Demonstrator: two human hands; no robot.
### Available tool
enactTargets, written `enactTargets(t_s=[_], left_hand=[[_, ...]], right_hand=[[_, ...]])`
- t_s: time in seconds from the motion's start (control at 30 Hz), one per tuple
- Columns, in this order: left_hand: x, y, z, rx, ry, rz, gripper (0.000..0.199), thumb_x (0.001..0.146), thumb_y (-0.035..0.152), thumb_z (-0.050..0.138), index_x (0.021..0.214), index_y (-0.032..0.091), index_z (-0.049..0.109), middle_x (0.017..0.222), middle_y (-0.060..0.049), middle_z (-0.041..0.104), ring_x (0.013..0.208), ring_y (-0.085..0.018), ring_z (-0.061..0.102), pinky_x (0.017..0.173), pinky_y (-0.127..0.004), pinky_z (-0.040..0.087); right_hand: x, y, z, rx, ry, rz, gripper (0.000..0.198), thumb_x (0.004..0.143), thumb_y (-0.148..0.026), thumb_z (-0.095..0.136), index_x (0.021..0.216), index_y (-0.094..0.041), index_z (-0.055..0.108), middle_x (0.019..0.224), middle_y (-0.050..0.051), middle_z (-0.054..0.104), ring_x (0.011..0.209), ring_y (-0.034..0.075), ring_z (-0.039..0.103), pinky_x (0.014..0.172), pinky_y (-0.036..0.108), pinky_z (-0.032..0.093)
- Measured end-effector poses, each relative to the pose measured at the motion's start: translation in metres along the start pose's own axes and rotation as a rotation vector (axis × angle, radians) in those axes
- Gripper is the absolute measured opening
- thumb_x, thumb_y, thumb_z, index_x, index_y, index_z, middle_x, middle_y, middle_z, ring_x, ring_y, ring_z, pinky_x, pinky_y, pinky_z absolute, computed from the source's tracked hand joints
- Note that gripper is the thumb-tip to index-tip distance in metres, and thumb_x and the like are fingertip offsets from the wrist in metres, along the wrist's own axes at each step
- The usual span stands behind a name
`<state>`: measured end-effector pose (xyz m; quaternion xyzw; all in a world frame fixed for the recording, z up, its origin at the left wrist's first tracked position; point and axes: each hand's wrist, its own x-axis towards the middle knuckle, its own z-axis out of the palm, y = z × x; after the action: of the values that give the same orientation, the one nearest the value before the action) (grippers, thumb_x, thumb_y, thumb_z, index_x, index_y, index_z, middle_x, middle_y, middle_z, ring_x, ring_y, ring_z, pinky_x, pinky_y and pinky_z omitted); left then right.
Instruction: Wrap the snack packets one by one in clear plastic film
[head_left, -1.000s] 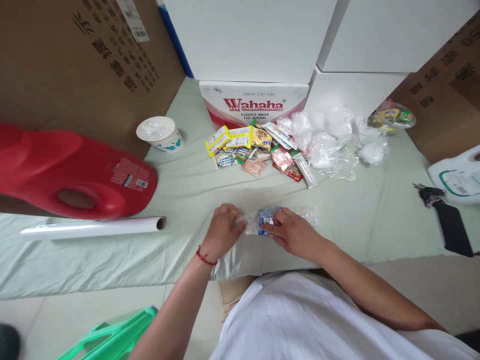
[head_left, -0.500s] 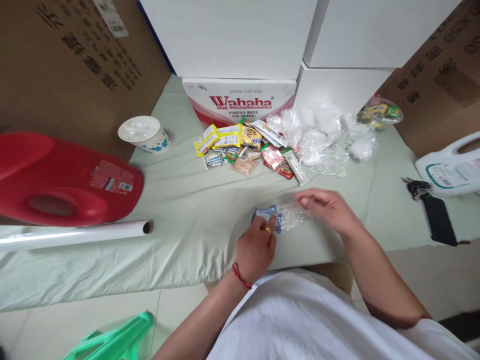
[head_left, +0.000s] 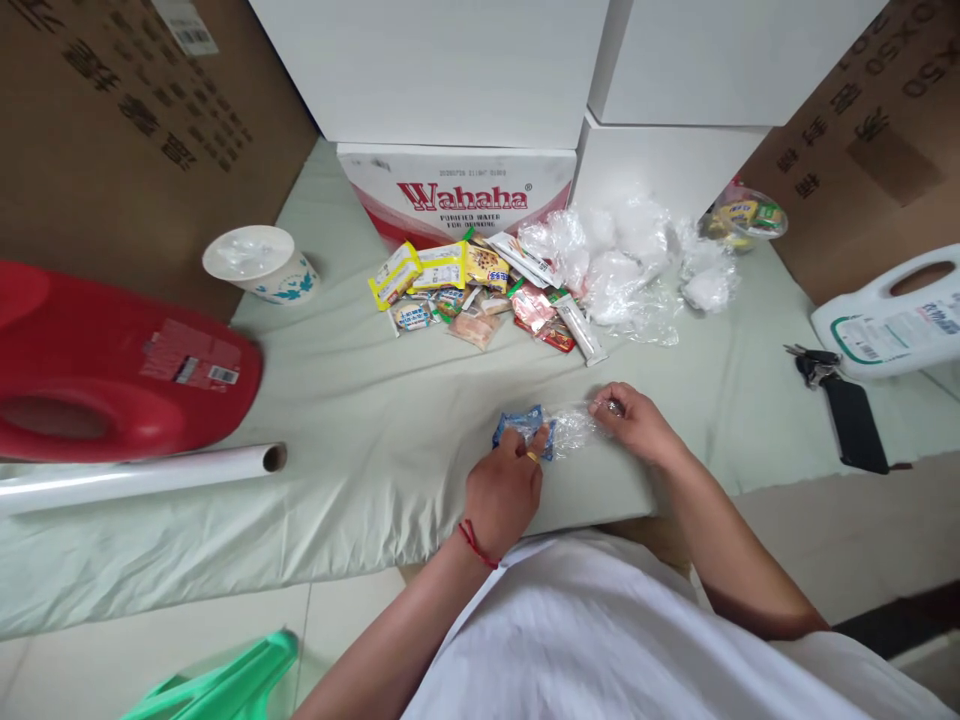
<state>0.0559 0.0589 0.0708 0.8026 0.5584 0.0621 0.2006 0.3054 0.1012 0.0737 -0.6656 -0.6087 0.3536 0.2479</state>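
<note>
My left hand [head_left: 504,490] rests over a small blue snack packet [head_left: 517,420] on the cloth-covered table, its fingers bent and pressing on the packet. Clear plastic film [head_left: 574,425] reaches from the packet out to the right. At the far end of that film my right hand [head_left: 637,422] is closed in a pinch, thumb against fingers, gripping the plastic. Behind both hands lies a pile of small wrapped snacks [head_left: 487,270], in yellow, red, white and blue wrappers.
Crumpled clear plastic bags [head_left: 626,265] lie right of the snacks. A Wahaha box [head_left: 457,190] stands behind. On the left are a paper cup [head_left: 281,280], a red jug [head_left: 187,400] and a white roll [head_left: 150,475]. A white bottle [head_left: 885,330] and keys [head_left: 814,365] are at right.
My right hand has shifted slightly down and left and is now pinching the film's end, where it was blurred before. My left hand stays on the blue packet. The whole view has shifted slightly.
</note>
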Motion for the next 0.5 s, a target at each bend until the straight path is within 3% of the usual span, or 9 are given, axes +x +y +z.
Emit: enactTargets(t_s=[0.1, 0.2, 0.3, 0.37, 0.5], left_hand=[[0.000, 0.001, 0.001, 0.030, 0.005, 0.005, 0.055, 0.099, 0.020, 0.046, 0.151, 0.034, 0.056, 0.108, -0.008, 0.062, 0.070, -0.018, 0.064, 0.058, -0.028, 0.046], [0.001, 0.003, 0.002, 0.059, 0.009, 0.013, 0.053, 0.100, 0.021, 0.044, 0.150, 0.033, 0.056, 0.107, -0.008, 0.062, 0.068, -0.018, 0.064, 0.057, -0.029, 0.045], [0.002, 0.007, 0.002, 0.057, -0.014, 0.008, 0.046, 0.100, 0.020, 0.044, 0.141, 0.030, 0.064, 0.108, -0.010, 0.064, 0.072, -0.020, 0.066, 0.060, -0.030, 0.047], [0.004, 0.008, 0.003, 0.036, -0.037, -0.038, 0.040, 0.099, 0.019, 0.044, 0.131, 0.022, 0.068, 0.112, -0.014, 0.065, 0.077, -0.023, 0.069, 0.063, -0.031, 0.049], [0.004, -0.001, -0.005, -0.136, -0.028, -0.075, 0.042, 0.093, 0.019, 0.049, 0.131, 0.010, 0.065, 0.125, -0.024, 0.064, 0.087, -0.031, 0.071, 0.071, -0.041, 0.056]], right_hand=[[-0.008, -0.008, 0.004, 0.027, -0.025, 0.040, 0.035, 0.084, -0.053, 0.070, 0.099, -0.022, 0.065, 0.084, 0.000, 0.064, 0.072, 0.017, 0.057, 0.067, 0.028, 0.045], [-0.015, -0.026, 0.013, 0.193, -0.098, 0.116, 0.030, 0.085, -0.050, 0.069, 0.085, -0.023, 0.057, 0.065, -0.005, 0.056, 0.057, 0.014, 0.051, 0.055, 0.025, 0.040], [-0.019, -0.057, 0.031, 0.354, -0.147, 0.116, 0.027, 0.086, -0.046, 0.066, 0.081, -0.025, 0.050, 0.058, -0.008, 0.050, 0.048, 0.013, 0.048, 0.050, 0.025, 0.038], [-0.017, -0.079, 0.047, 0.324, -0.167, 0.050, 0.021, 0.087, -0.039, 0.064, 0.079, -0.024, 0.051, 0.060, -0.007, 0.052, 0.051, 0.013, 0.050, 0.052, 0.025, 0.038], [-0.007, -0.105, 0.077, 0.171, -0.095, -0.051, 0.013, 0.090, -0.031, 0.061, 0.080, -0.023, 0.059, 0.069, -0.003, 0.061, 0.066, 0.015, 0.058, 0.061, 0.026, 0.040]])
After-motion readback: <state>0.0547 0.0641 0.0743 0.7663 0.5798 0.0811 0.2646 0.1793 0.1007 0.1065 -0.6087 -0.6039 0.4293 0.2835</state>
